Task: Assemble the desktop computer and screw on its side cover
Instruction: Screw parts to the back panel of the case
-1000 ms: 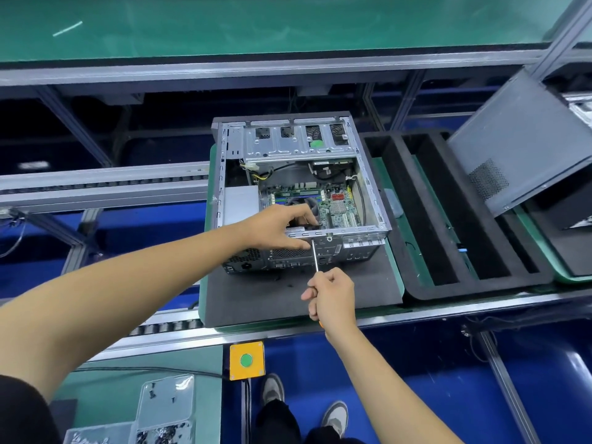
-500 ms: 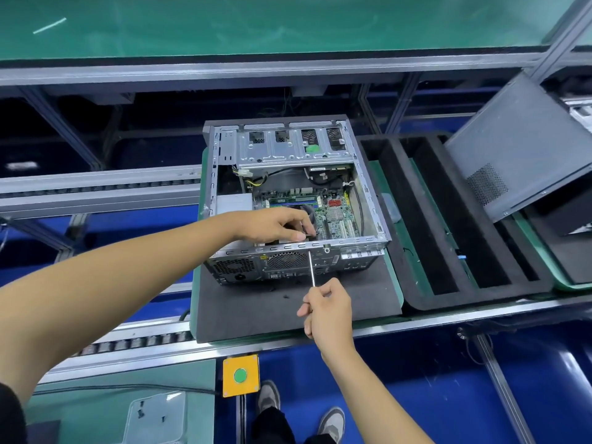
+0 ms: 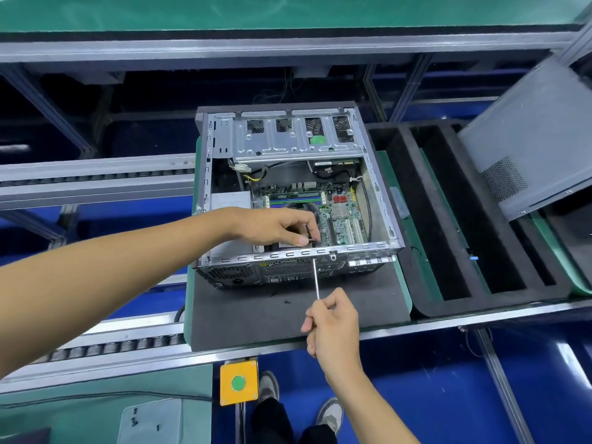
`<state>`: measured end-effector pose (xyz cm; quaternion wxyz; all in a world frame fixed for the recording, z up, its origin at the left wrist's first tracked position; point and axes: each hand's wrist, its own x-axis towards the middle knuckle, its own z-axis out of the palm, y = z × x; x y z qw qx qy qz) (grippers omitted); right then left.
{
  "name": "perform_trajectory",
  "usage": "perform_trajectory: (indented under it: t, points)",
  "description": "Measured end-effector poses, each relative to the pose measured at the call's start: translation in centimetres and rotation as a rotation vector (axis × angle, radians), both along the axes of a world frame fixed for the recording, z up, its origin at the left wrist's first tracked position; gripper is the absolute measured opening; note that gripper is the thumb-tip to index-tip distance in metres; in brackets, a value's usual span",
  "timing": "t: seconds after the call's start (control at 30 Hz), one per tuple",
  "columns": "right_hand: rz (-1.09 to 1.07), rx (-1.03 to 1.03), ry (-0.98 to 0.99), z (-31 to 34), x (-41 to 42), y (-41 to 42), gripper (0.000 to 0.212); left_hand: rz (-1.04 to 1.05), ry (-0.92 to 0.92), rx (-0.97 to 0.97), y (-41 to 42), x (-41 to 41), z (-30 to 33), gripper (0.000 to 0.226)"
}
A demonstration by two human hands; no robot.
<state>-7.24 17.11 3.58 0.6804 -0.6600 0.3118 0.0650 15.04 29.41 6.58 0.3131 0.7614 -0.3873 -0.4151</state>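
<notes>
Two hands on the job here, so we'll go through what we've got: the open computer case (image 3: 298,200) lies on its side on a dark foam pad (image 3: 288,312) on the conveyor line, open face up, motherboard (image 3: 339,213) showing. Our left hand (image 3: 275,225) reaches in over the near rim, fingers curled and pinching something small near the cooler, though we can't make out what since the fingers cover it. Our right hand (image 3: 333,325) is wrapped round the screwdriver (image 3: 316,278), its shaft pointing up at the rear panel just under the near rim; the tip is too small to tell if it sits in a screw. We'd guess the case is heavy-ish, stiff sheet steel with sharp edges, so grab it by the frame rails, never the board or cables, which look fragile. The side cover (image 3: 531,139) leans tilted at far right over a black foam tray (image 3: 448,219), well apart from the case; it's probably light and flexy, best held by its edges. Handle of the driver is hidden in our fist.
</notes>
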Motion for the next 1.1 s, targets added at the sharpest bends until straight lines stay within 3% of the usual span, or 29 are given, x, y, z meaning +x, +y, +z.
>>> perform_trajectory:
  t: [0.87, 1.1]
  points:
    - [-0.078, 0.157, 0.079, 1.1, 0.4, -0.6, 0.022, 0.091, -0.005, -0.01, -0.2, -1.2, 0.6, 0.023]
    - [-0.091, 0.042, 0.101, 0.0, -0.4, -0.5, 0.018, 0.106, 0.022, -0.017, -0.3, -1.2, 0.6, 0.023]
